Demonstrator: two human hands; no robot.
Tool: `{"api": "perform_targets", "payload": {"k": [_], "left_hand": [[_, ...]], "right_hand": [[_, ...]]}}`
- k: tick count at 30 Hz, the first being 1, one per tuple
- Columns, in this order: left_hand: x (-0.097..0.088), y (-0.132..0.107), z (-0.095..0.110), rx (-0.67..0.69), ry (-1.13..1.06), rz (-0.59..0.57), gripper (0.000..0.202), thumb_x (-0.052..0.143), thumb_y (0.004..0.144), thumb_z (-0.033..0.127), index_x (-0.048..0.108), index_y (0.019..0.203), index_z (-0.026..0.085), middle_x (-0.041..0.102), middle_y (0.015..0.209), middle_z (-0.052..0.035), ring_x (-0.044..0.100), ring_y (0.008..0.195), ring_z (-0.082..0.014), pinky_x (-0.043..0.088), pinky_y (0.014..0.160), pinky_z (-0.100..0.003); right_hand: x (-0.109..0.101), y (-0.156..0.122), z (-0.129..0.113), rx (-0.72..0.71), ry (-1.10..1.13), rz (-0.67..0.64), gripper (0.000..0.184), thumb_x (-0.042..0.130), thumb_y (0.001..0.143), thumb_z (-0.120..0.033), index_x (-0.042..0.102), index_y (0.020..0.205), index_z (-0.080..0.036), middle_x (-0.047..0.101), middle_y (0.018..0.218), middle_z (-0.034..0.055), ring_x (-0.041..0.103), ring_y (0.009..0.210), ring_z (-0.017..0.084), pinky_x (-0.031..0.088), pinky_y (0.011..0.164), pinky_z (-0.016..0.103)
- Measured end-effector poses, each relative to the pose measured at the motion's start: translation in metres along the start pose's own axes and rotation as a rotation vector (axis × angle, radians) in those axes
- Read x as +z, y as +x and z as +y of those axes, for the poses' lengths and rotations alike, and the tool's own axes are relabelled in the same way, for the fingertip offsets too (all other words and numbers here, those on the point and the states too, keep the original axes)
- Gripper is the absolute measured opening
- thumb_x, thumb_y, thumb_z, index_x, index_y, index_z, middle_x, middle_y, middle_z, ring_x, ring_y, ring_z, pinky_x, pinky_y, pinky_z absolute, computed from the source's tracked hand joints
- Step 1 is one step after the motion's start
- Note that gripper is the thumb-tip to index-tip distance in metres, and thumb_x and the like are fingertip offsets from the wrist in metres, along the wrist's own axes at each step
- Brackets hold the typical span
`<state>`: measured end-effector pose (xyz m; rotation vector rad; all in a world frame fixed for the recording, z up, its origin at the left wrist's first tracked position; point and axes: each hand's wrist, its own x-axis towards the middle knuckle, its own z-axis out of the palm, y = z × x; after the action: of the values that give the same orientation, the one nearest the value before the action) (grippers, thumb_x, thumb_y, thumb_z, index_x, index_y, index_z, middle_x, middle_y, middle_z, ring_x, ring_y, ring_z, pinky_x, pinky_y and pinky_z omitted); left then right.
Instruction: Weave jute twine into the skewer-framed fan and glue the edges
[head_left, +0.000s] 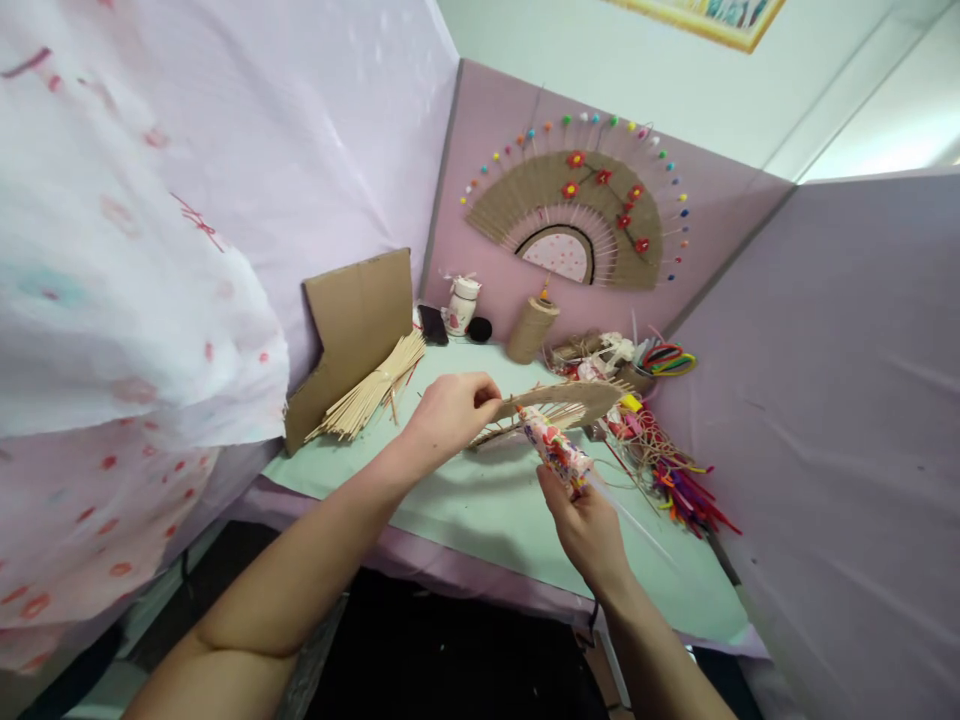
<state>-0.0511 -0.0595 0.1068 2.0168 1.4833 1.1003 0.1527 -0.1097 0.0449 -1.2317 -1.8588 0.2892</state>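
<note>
Pinching the cardboard fan piece (581,398) with closed fingers, the left hand (450,412) steadies it above the green mat (480,500) — the right hand (589,528) grips a patterned glue gun (556,452).

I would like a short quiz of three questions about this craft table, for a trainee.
1. True or false: the left hand grips the unfinished cardboard fan.
2. What does the right hand hold? A) scissors B) a flower-patterned tool C) a cup
3. Fill in: the flowers on the finished fan on the wall are ___.
Key: 1 true; 2 B; 3 red.
</note>
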Motion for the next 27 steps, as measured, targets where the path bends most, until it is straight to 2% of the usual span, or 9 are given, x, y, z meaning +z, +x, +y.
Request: {"api": "perform_targets", "payload": {"k": [3,10,16,23,27], "left_hand": [[0.004,0.0,-0.002,0.03,-0.003,0.015,0.017,0.057,0.083,0.025,0.074,0.082,0.02,0.076,0.08,-0.0027,0.064,0.071,-0.0167,0.044,0.063,-0.027],[0.008,-0.003,-0.002,0.043,0.009,0.017,0.017,0.056,0.084,0.022,0.073,0.082,0.02,0.076,0.08,-0.0029,0.065,0.072,-0.0173,0.044,0.064,-0.028],[0.008,-0.004,-0.001,0.037,0.015,0.014,0.016,0.057,0.084,0.02,0.073,0.083,0.02,0.076,0.082,-0.0029,0.067,0.074,-0.0178,0.045,0.065,-0.027],[0.008,-0.004,0.0,0.03,0.013,0.008,0.014,0.059,0.083,0.019,0.073,0.082,0.02,0.076,0.081,-0.0026,0.067,0.075,-0.0179,0.046,0.065,-0.027],[0.008,-0.004,0.0,0.025,0.016,0.004,0.014,0.059,0.083,0.018,0.073,0.082,0.02,0.076,0.082,-0.0026,0.067,0.074,-0.0178,0.046,0.066,-0.027]], "right_hand": [[0.001,-0.003,0.001,0.013,-0.007,0.05,0.022,0.05,0.093,-0.041,0.06,0.085,-0.024,0.062,0.083,0.0043,0.057,0.074,0.02,0.047,0.067,0.032],[0.004,0.003,-0.009,-0.048,-0.008,0.036,0.019,0.049,0.094,-0.038,0.06,0.091,-0.023,0.062,0.088,0.0052,0.059,0.083,0.023,0.048,0.074,0.033],[0.004,0.001,-0.014,-0.063,-0.025,0.055,0.018,0.05,0.094,-0.038,0.058,0.089,-0.024,0.06,0.082,0.0037,0.055,0.074,0.021,0.046,0.068,0.033],[0.007,-0.001,-0.012,-0.085,-0.047,0.061,0.016,0.048,0.095,-0.036,0.058,0.09,-0.025,0.059,0.082,0.0043,0.055,0.076,0.023,0.046,0.069,0.034],[0.011,-0.003,-0.007,-0.069,-0.064,0.079,0.015,0.048,0.095,-0.034,0.06,0.097,-0.025,0.061,0.085,0.0052,0.056,0.077,0.025,0.045,0.067,0.035]]}}
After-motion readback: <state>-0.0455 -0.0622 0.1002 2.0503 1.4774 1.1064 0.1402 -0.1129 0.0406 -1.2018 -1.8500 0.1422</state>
